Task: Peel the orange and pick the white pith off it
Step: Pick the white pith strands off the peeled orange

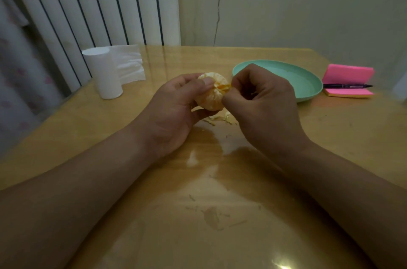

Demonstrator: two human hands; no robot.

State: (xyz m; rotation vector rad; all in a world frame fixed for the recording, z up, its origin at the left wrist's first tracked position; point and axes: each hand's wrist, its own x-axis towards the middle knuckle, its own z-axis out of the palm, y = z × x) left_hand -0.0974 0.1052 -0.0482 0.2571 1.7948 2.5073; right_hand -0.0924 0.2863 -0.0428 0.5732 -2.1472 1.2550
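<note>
The peeled orange (pixel 211 94) is held above the middle of the wooden table (pixel 220 202). My left hand (pixel 174 110) grips it from the left, thumb pressed on its top. My right hand (pixel 264 103) is curled at its right side, thumb and forefinger pinching a bit of pith at the orange's top centre. Scraps of peel and pith (pixel 220 117) lie on the table just under the fruit, partly hidden by my hands.
A mint-green plate (pixel 308 83) sits to the right behind my right hand. Pink sticky notes (pixel 349 80) with a black pen (pixel 348 86) lie further right. A white tissue roll (pixel 105 72) stands at the back left by the radiator. Wall behind.
</note>
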